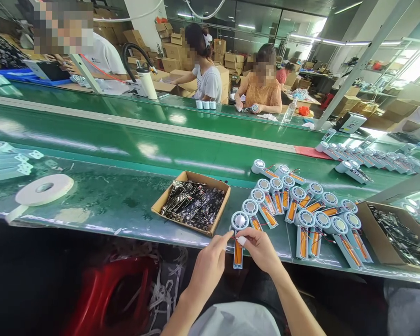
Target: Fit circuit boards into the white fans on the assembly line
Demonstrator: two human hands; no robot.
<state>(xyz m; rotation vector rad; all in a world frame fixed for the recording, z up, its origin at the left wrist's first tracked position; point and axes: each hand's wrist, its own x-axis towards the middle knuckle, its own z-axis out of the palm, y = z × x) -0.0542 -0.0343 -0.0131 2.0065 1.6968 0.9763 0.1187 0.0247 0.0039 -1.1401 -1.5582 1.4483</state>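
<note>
A light-blue handheld fan body with a round slotted head lies at the table's front edge, its open handle showing an orange strip. My left hand grips it from the left, fingertips at the neck below the head. From the other side, my right hand is closed in a pinch at the same neck, where a bit of thin red wire shows. White wrapping covers one of its fingertips. Just behind my left hand is a cardboard tray of black circuit boards.
Several similar fan bodies with loose wires lie to the right, beside another box of boards. A white tape roll lies left. Beyond runs a green conveyor, with people seated across it. A red stool stands below.
</note>
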